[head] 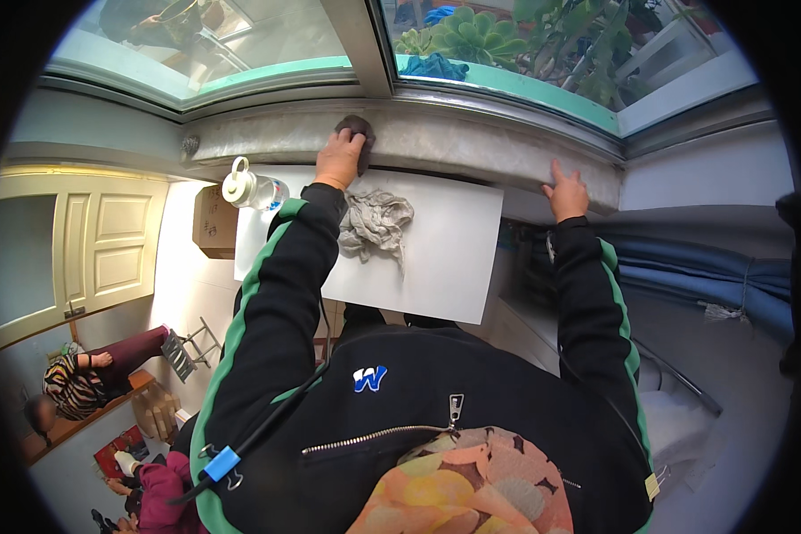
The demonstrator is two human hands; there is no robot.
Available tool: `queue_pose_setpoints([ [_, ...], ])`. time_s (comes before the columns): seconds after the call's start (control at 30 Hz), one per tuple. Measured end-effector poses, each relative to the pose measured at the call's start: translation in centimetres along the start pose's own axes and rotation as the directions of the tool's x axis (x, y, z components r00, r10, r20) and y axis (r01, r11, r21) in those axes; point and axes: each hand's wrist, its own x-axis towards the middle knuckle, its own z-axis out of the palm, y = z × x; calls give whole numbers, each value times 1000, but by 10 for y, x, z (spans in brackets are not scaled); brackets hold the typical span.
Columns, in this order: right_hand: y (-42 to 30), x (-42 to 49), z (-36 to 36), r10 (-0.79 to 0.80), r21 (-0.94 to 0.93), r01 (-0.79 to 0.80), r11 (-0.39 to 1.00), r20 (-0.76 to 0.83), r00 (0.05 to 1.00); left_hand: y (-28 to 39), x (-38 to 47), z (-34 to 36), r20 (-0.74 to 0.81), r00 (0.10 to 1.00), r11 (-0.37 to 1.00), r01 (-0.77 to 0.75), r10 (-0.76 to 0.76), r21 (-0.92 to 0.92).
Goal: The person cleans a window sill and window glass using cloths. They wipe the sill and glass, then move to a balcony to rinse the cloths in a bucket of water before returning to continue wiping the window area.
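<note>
My left hand (pixel 339 157) presses a dark brown cloth or pad (pixel 356 131) against the pale stone window sill (pixel 440 137). Farther right, my right hand (pixel 567 193) rests on the sill's front edge with its fingers spread and nothing in it. Just below the sill stands a white tabletop (pixel 450 247). On it lies a crumpled grey-beige rag (pixel 376 225), close to my left wrist. A clear plastic bottle with a pale lid and loop handle (pixel 253 189) lies or stands at the tabletop's left corner; its exact pose cannot be told.
A steel wool scourer (pixel 190 145) sits at the sill's left end. Window frames (pixel 374 50) border the sill. A cardboard box (pixel 215 223) is left of the table, rolled blue fabric (pixel 701 263) at right. Two other people (pixel 73 384) are at lower left, near a metal step stool (pixel 185 350).
</note>
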Motion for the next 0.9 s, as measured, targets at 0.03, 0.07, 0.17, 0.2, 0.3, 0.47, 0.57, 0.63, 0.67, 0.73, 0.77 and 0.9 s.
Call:
queue_pose_setpoints([
  [0.03, -1, 0, 0, 11, -13, -11, 1000, 1, 1000, -8, 0, 0, 11, 998, 998, 56, -56, 31],
  [0.07, -1, 0, -1, 27, -30, -26, 999, 18, 999, -16, 1, 1, 21, 992, 991, 127, -128, 49],
  [0.17, -1, -1, -1, 11, -24, -12, 1000, -21, 1000, -42, 7, -2, 19, 939, 938, 344, -345, 44],
  [0.2, -1, 0, 0, 4, -21, -5, 1000, -28, 1000, -50, 9, -2, -57, 914, 915, 403, -402, -2],
  [0.3, 1, -1, 4, -10, -8, 10, 1000, -55, 998, -61, 6, 6, -150, 819, 832, 554, -553, -43],
  [0.47, 0, -1, 7, 23, -5, -24, 1000, -61, 998, -59, 7, 19, -98, 854, 859, 511, -511, -24],
  [0.57, -1, -2, 5, 21, -21, -22, 1000, -57, 998, -54, 22, 4, 75, 899, 889, 438, -432, -134],
  [0.63, -1, -2, 4, 23, -48, -26, 999, -56, 998, -47, 32, -16, 164, 928, 864, 372, -336, -339],
  [0.67, -1, -2, 4, 6, -37, -9, 999, -70, 998, -38, 36, -25, 128, 930, 836, 366, -344, -410],
  [0.73, -1, 0, 5, 44, -52, -45, 998, -21, 999, -10, 42, -38, 48, 925, 789, 347, -376, -508],
  [0.77, -1, 3, 6, 16, -28, -18, 999, -51, 999, 6, 43, -42, -19, 933, 818, 306, -360, -486],
  [0.9, 3, 2, 10, 23, -24, -23, 999, -28, 999, 66, 44, -36, -92, 978, 841, 111, -187, -529],
])
